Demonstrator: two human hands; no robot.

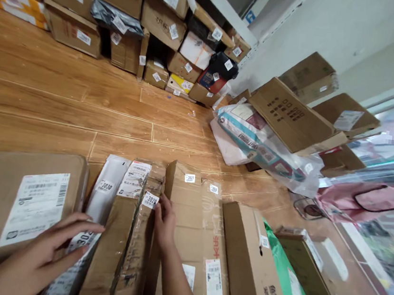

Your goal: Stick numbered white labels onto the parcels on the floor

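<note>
My left hand (63, 241) reaches over a slim white parcel (108, 180) labelled 3030, thumb and fingers apart. Its fingertips come up to the left edge of a long narrow cardboard box (109, 247). A second label, partly covered by that hand, shows on the parcel. My right hand (165, 222) is closed on the right edge of a taped narrow box (136, 250), beside its label 3029 (150, 200). Some of its fingertips are hidden. Against that forearm stands a wider box (183, 203) labelled 3027.
A large box (51, 163) lies at left. To the right are an open-flapped box (242, 249), a green bag (288, 278) and more cartons. Labelled parcels (162, 23) are stacked along the far wall. Emptied-looking cartons (294, 116) and plastic-wrapped goods (262, 141) heap by the window.
</note>
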